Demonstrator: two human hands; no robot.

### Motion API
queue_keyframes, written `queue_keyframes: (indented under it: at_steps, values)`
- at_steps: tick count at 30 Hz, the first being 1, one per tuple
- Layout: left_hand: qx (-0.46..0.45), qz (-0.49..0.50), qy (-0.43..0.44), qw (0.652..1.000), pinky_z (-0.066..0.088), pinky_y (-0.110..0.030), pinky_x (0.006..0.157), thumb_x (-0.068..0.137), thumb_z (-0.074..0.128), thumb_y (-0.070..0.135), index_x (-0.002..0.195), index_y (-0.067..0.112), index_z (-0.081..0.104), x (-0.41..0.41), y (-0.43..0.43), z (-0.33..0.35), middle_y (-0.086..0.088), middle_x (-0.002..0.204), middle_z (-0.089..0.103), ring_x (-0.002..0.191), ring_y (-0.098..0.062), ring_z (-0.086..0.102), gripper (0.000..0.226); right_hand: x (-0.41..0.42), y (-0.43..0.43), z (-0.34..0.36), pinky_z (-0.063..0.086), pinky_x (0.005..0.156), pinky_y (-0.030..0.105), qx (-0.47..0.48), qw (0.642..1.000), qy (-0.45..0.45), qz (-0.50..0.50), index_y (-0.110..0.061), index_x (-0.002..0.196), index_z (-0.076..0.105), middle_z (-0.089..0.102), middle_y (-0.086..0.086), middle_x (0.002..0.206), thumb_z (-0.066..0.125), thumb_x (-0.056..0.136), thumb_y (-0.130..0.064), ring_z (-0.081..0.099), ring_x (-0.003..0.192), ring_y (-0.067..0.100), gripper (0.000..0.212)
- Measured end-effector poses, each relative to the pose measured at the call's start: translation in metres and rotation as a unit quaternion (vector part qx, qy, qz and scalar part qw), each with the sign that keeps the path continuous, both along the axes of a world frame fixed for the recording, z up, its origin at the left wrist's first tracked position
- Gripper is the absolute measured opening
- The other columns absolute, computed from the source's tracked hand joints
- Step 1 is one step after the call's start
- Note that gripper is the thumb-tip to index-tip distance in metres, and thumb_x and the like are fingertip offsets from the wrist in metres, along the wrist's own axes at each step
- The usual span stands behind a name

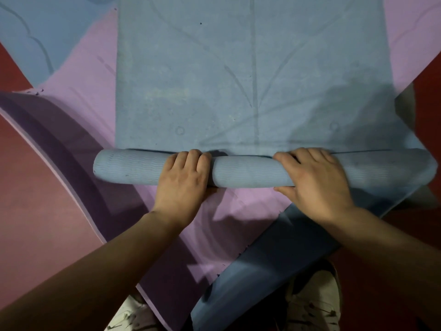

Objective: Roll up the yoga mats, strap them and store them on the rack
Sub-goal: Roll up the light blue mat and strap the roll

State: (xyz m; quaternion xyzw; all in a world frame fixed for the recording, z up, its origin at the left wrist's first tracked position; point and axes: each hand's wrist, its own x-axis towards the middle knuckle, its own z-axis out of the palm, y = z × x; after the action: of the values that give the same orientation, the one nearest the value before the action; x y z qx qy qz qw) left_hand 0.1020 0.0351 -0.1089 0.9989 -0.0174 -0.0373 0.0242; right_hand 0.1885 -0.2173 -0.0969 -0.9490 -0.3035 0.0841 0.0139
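Note:
A blue yoga mat (250,75) lies flat ahead of me, and its near end is wound into a roll (245,172) lying crosswise. My left hand (183,177) grips the roll left of its middle, fingers curled over the top. My right hand (312,180) grips it right of the middle, fingers over the top and thumb against the near side. Under it lies a pink mat (86,101) with a purple underside curling up at the left.
Another blue mat (269,266) runs diagonally under the pink one toward my feet. A further blue mat (47,32) lies at the upper left. My two light shoes (315,304) stand at the bottom. Red floor (31,199) shows left and right.

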Motion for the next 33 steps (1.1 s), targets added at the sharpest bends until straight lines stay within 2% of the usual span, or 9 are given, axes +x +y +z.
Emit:
queue_keyframes:
  at_steps: [5,9,14,18,20,24,28,30,33]
  values:
    - [-0.034,-0.004,-0.009,0.999,0.046,-0.044,0.083,0.069,0.082,0.050,0.121,0.007,0.050,-0.040,-0.005,0.004,-0.010,0.103,0.059,0.089,-0.030,0.058,0.075,-0.029,-0.007,0.005,0.044,0.074,0.038,-0.023,0.999,0.036,0.015,-0.023,0.111,0.066,0.062,0.003,0.087,0.088,0.050,-0.046,0.059,0.083,0.030,0.068]
    - [-0.061,-0.005,-0.016,0.998,0.042,-0.041,0.084,0.065,0.086,0.052,0.113,0.010,0.050,-0.058,-0.004,-0.003,-0.010,0.105,0.059,0.091,-0.030,0.058,0.073,-0.036,-0.011,0.005,0.048,0.073,0.038,-0.042,0.996,0.069,0.038,-0.025,0.112,0.065,0.062,0.002,0.088,0.086,0.053,-0.054,0.061,0.085,0.028,0.069]
    - [-0.085,0.001,-0.029,0.996,0.044,-0.051,0.097,0.076,0.075,0.057,0.109,0.008,0.062,-0.052,-0.001,-0.014,-0.015,0.118,0.057,0.116,-0.039,0.050,0.060,-0.014,-0.009,0.003,0.039,0.097,0.036,-0.057,0.982,0.168,0.067,-0.025,0.134,0.042,0.056,0.000,0.122,0.067,0.072,-0.067,0.052,0.118,0.023,0.079]
    - [-0.117,-0.003,-0.054,0.992,0.043,-0.043,0.092,0.079,0.071,0.056,0.119,0.009,0.065,-0.054,0.000,-0.010,-0.006,0.110,0.061,0.103,-0.029,0.053,0.062,-0.020,-0.017,-0.007,0.045,0.089,0.040,0.009,0.991,0.120,0.061,-0.016,0.121,0.044,0.055,0.006,0.117,0.079,0.060,-0.063,0.054,0.108,0.027,0.084]
    - [-0.123,-0.012,-0.059,0.991,0.041,-0.041,0.093,0.084,0.065,0.057,0.122,0.008,0.064,-0.052,0.001,-0.008,-0.006,0.109,0.062,0.102,-0.028,0.054,0.062,-0.024,-0.022,-0.011,0.042,0.088,0.039,0.053,0.992,0.096,0.057,-0.015,0.118,0.047,0.053,0.006,0.114,0.082,0.059,-0.059,0.049,0.104,0.025,0.082]
    - [-0.144,-0.007,-0.052,0.988,0.041,-0.046,0.103,0.083,0.070,0.056,0.117,0.009,0.065,-0.051,0.006,-0.008,-0.005,0.110,0.064,0.103,-0.028,0.059,0.059,-0.022,-0.025,-0.008,0.032,0.088,0.032,0.084,0.990,0.095,0.061,-0.018,0.117,0.056,0.055,0.000,0.114,0.083,0.061,-0.054,0.047,0.104,0.022,0.072]
    - [-0.141,0.015,-0.043,0.989,0.035,-0.054,0.109,0.086,0.063,0.060,0.116,0.012,0.067,-0.045,0.007,-0.008,-0.007,0.121,0.062,0.117,-0.033,0.056,0.057,-0.017,-0.023,-0.005,0.040,0.087,0.036,0.087,0.989,0.110,0.049,-0.020,0.122,0.059,0.057,-0.003,0.118,0.073,0.069,-0.055,0.051,0.108,0.022,0.064]
    - [-0.140,0.018,-0.048,0.989,0.037,-0.055,0.105,0.086,0.062,0.059,0.116,0.011,0.067,-0.041,0.007,-0.007,-0.010,0.123,0.060,0.117,-0.036,0.053,0.057,-0.016,-0.021,-0.002,0.042,0.087,0.037,0.082,0.990,0.110,0.042,-0.020,0.125,0.058,0.058,-0.003,0.119,0.065,0.072,-0.056,0.053,0.108,0.023,0.064]
    - [-0.123,0.015,-0.052,0.991,0.043,-0.045,0.091,0.087,0.061,0.060,0.118,0.012,0.068,-0.035,0.008,-0.003,-0.007,0.111,0.062,0.101,-0.031,0.055,0.058,-0.015,-0.018,0.000,0.045,0.087,0.037,0.072,0.991,0.108,0.034,-0.018,0.133,0.052,0.061,0.001,0.121,0.075,0.073,-0.049,0.059,0.107,0.026,0.071]
